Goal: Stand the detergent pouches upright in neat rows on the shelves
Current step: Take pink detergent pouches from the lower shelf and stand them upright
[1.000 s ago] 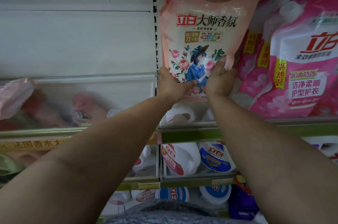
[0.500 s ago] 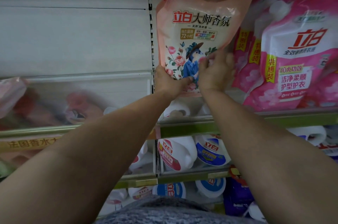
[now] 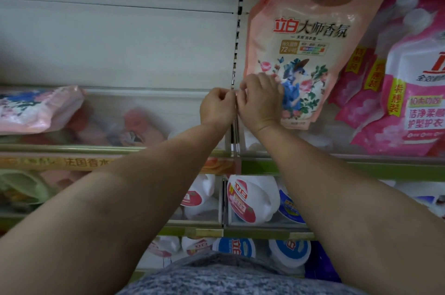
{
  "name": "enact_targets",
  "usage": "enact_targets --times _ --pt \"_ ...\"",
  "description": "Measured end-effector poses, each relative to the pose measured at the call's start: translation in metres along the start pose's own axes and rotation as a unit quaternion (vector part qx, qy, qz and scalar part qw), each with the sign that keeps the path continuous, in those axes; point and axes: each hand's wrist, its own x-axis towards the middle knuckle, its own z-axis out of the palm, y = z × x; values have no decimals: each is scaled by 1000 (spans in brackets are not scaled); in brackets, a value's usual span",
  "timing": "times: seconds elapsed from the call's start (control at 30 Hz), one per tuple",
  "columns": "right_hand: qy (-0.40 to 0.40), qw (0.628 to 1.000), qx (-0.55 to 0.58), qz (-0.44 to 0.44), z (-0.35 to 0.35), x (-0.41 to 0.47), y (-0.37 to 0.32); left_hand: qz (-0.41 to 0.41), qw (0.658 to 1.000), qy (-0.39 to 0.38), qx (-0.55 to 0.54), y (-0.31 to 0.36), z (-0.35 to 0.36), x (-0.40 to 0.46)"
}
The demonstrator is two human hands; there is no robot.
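A peach detergent pouch (image 3: 310, 37) with a flower print stands upright at the left end of the right shelf bay, leaning on pink pouches (image 3: 416, 92) beside it. My right hand (image 3: 261, 102) is in front of its lower left corner with the fingers curled, and nothing shows inside them. My left hand (image 3: 218, 109) is a loose fist right beside it, in front of the slotted shelf upright (image 3: 237, 37), holding nothing I can see. Another peach pouch (image 3: 36, 109) lies flat on the left shelf bay behind a clear front guard.
More pouches lie blurred behind the clear guard (image 3: 144, 121) of the left bay. Green shelf rails (image 3: 361, 169) run below. The lower shelves hold white detergent jugs (image 3: 252, 198) with red and blue labels. A white back panel (image 3: 120, 42) fills the upper left.
Both hands have let go of the peach pouch's lower part and moved left toward the shelf upright, fingers curling in. The pouch stays standing. My view has shifted left.
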Motion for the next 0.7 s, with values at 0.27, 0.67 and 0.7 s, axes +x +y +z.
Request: enact_targets --times 0.27,0.67,0.7 --pt "-63 994 82 -39 32 -7 -54 -46 996 67 26 -19 -55 10" --pt "-122 973 178 -85 74 -8 -161 -79 981 179 10 -45 -161 22" --pt "-123 970 186 -94 77 -9 -169 -77 979 187 7 -48 -170 22"
